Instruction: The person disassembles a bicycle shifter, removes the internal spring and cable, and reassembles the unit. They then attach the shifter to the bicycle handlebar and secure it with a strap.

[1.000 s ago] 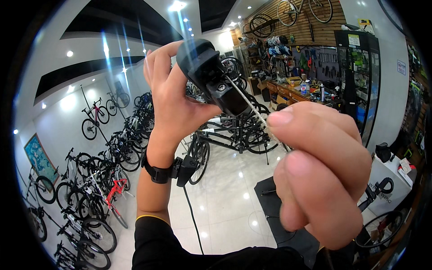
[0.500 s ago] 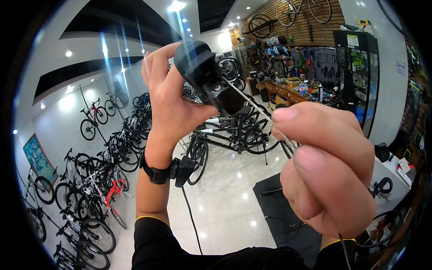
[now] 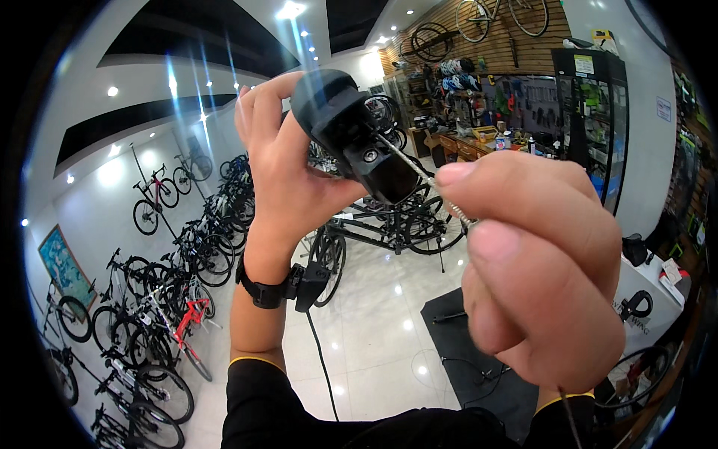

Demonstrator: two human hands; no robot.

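My left hand [image 3: 280,161] is raised in the upper middle, its fingers and thumb wrapped round a black bike brake-shift lever [image 3: 345,123]. A small screw shows on the lever's glossy lower face. From an opening beside that screw, a thin braided metal cable [image 3: 410,161] runs down to the right. My right hand [image 3: 550,262], large and close, pinches this cable between thumb and forefinger, a short way from the lever. Below the right hand, near the wrist, the tail of the cable comes out again. How the cable sits inside the lever is hidden.
Bikes [image 3: 187,262] stand in a long row on the left. A black bike [image 3: 381,232] stands behind my hands. A dark mat [image 3: 471,359] with loose cables lies on the floor. Further back are a cluttered workbench [image 3: 467,146] and a glass cabinet [image 3: 594,120].
My right hand has slid a little up the cable toward the lever, and less cable shows between them. The lever has shifted slightly down and right in my left hand.
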